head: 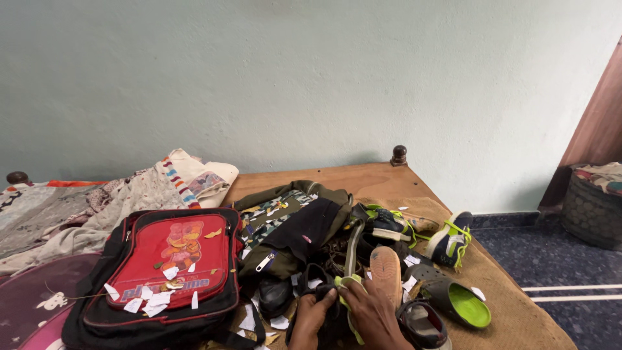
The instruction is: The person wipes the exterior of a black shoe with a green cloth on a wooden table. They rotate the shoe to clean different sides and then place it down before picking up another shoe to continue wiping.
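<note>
Both hands are at the bottom centre of the head view. My left hand (312, 315) and my right hand (372, 315) together grip a black sandal with light green straps (345, 285), held just above the bed. An orange-soled shoe (387, 269) lies right beside my right hand. A dark slip-on clog with a green insole (457, 300) rests to the right. A black shoe (275, 295) sits left of my left hand.
A red and black backpack (165, 269) strewn with paper scraps lies at left. An olive and black bag (291, 223) is in the middle, sneakers with green laces (449, 241) beyond. Crumpled blankets (97, 207) cover the wooden bed (363, 178). A basket (593, 207) stands on the floor.
</note>
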